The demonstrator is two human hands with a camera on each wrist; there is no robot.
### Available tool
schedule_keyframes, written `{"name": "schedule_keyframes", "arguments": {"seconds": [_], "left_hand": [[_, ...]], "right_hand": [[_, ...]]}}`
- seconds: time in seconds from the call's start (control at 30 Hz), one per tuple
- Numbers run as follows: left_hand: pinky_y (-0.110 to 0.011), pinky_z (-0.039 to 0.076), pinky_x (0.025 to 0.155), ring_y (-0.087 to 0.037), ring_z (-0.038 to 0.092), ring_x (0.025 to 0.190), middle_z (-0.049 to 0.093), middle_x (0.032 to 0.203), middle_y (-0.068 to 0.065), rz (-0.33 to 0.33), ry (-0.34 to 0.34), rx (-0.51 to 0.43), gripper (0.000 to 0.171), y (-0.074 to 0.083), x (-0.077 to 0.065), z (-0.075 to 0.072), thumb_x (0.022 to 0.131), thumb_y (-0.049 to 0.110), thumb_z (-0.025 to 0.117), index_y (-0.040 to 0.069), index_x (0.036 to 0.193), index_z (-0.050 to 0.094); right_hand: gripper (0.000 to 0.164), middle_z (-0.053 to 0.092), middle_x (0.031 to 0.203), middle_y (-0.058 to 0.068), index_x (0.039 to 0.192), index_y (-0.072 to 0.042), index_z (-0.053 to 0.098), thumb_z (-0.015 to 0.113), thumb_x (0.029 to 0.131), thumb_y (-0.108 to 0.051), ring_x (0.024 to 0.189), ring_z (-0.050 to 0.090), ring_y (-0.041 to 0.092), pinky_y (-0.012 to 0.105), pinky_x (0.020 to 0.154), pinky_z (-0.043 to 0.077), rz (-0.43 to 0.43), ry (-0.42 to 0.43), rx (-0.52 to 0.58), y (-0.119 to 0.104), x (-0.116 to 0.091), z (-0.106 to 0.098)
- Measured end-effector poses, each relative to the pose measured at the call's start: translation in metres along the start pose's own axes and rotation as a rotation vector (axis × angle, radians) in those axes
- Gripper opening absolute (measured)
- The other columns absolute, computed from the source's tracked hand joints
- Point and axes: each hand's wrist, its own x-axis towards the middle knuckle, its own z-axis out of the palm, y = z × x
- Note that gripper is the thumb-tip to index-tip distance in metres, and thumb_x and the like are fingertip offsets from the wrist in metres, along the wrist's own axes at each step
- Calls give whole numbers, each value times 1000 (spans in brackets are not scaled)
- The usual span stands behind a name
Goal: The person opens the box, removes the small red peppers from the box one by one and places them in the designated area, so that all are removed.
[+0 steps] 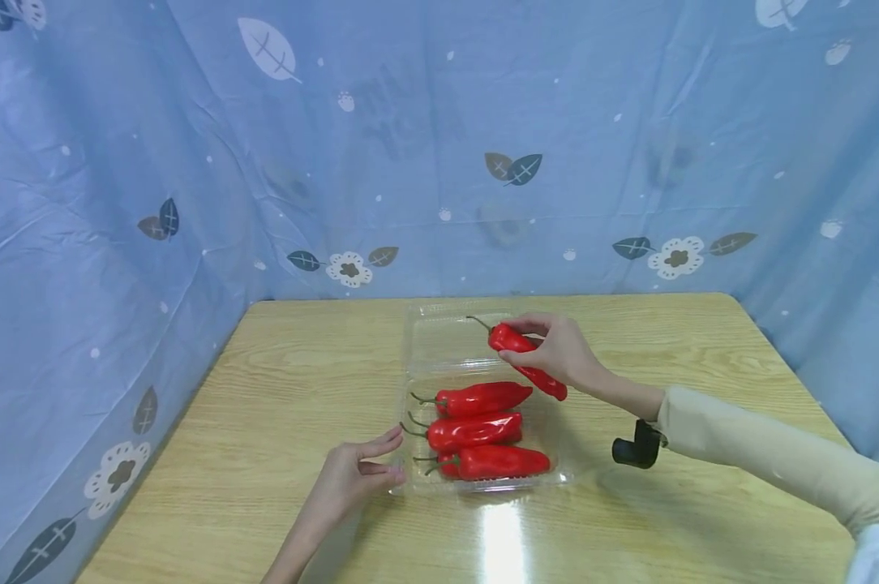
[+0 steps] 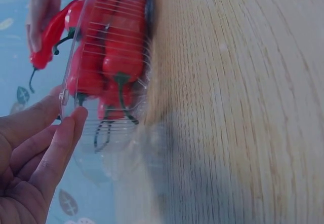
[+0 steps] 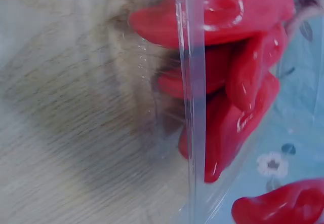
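A clear plastic clamshell box (image 1: 443, 334) lies open on the table with its lid laid back. Several long red peppers (image 1: 501, 461) with green stems rest side by side in its base. My left hand (image 1: 346, 480) pinches the left rim of the box between thumb and fingers, seen closely in the left wrist view (image 2: 38, 158). Above the lid's right side, my right hand (image 1: 565, 350) grips another red pepper (image 1: 508, 337), stem toward the upper left. That pepper's tip (image 3: 281, 203) shows low in the right wrist view, where the hand itself is out of sight.
The wooden table (image 1: 308, 365) has a bright glare patch (image 1: 502, 539) in front of the box. A blue patterned curtain (image 1: 425, 162) hangs behind and at both sides. A black device (image 1: 636, 446) sits under the right wrist.
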Motion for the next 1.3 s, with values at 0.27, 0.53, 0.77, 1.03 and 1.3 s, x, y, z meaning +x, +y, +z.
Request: {"name": "schedule_keyframes", "arguments": {"seconds": [0.27, 0.53, 0.77, 1.03, 1.3], "left_hand": [[-25, 59, 70, -22, 71, 83, 49, 136, -21, 12, -6, 0, 49, -2, -1, -1, 80, 6, 77, -11, 122, 58], [-25, 59, 70, -21, 71, 83, 50, 136, -20, 9, -7, 3, 48, -1, 0, -1, 80, 5, 76, -11, 122, 58], [-24, 59, 70, -20, 71, 82, 50, 136, -19, -7, 2, -23, 48, -1, 1, 0, 79, 3, 76, -9, 122, 59], [-24, 59, 69, -19, 71, 81, 51, 136, -19, -15, 4, -29, 49, 0, 1, -1, 79, 5, 77, -10, 122, 59], [-25, 59, 70, -22, 71, 83, 51, 135, -19, -28, 11, -36, 48, 1, 1, 0, 79, 4, 77, -9, 121, 60]], "right_hand": [[47, 62, 119, 20, 123, 0, 60, 76, 84, -20, 110, 56, 34, 37, 83, 56, 233, 210, -44, 24, 11, -29], [45, 61, 118, 23, 123, 3, 59, 72, 86, -18, 108, 55, 34, 45, 93, 51, 324, 369, -71, 58, 30, -40], [46, 60, 121, 19, 123, -1, 62, 74, 84, -20, 112, 53, 31, 43, 94, 51, 487, 514, -1, 85, 52, -32], [46, 57, 126, 18, 122, -1, 62, 76, 83, -21, 118, 49, 31, 42, 99, 49, 618, 590, 92, 97, 69, -14], [43, 57, 123, 22, 117, 4, 62, 76, 82, -17, 119, 47, 34, 42, 96, 51, 619, 530, 21, 99, 72, -2]]}}
